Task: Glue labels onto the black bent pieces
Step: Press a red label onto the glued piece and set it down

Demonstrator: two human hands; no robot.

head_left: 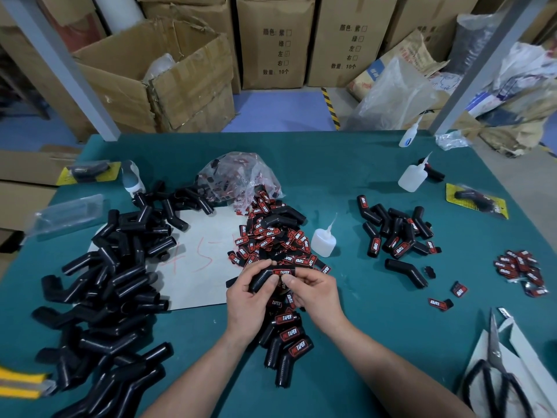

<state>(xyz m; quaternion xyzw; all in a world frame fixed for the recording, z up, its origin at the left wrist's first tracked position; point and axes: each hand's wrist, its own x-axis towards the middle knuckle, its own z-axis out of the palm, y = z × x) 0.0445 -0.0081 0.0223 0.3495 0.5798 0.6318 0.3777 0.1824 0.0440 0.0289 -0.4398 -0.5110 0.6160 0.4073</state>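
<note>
A black bent piece (261, 279) is held over the green table, with a red-and-black label (281, 272) lying on its upper arm. My left hand (248, 292) grips the piece from the left and below. My right hand (313, 289) pinches the label end of the same piece from the right. Behind my hands lies a heap of loose labels (271, 239). A big pile of bare black bent pieces (111, 282) covers the left side. Several labelled pieces (287, 342) lie between my forearms. The nearest glue bottle (324, 239) stands right of the label heap.
Another group of labelled pieces (398, 233) sits at centre right, with a small label cluster (520, 271) further right. Two more glue bottles (413, 176) stand at the back right. Scissors (494, 372) lie at the near right, a yellow knife (21, 384) at the near left.
</note>
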